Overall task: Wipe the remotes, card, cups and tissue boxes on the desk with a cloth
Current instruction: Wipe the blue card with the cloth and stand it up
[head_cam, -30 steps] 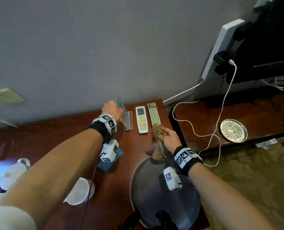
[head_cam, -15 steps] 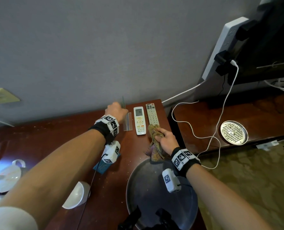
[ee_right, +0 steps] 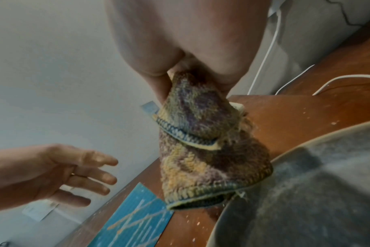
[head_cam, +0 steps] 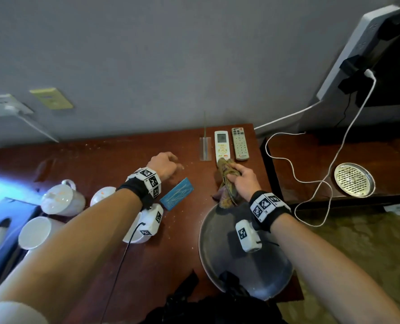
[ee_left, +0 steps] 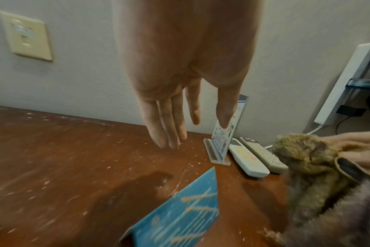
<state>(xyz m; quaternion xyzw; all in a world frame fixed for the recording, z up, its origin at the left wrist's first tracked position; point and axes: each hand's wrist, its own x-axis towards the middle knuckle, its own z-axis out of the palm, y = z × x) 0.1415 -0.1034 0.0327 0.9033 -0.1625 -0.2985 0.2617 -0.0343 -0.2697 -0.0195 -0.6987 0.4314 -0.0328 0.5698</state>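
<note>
My right hand (head_cam: 237, 176) grips a bunched brown-yellow cloth (head_cam: 224, 183), whose tip touches the near end of the white remote (head_cam: 222, 146). A grey remote (head_cam: 240, 144) lies to the right of it. The card in its clear stand (head_cam: 205, 147) stands upright to the left, edge-on to me. My left hand (head_cam: 174, 163) hovers open over bare desk, left of the card (ee_left: 224, 133), holding nothing. A blue tissue box (head_cam: 176, 194) lies between my wrists. White cups (head_cam: 62, 201) sit at the far left. The cloth (ee_right: 201, 150) hangs down over the desk.
A round metal tray (head_cam: 248, 277) lies under my right wrist at the desk's front right. A white cable (head_cam: 294, 174) loops over the lower shelf beside a perforated metal dish (head_cam: 354, 180). A dark screen (head_cam: 392, 57) stands at the far right.
My left hand has let go of the card stand and drawn back to the left. The card now stands upright by itself. The right hand with the cloth has stayed by the remotes.
</note>
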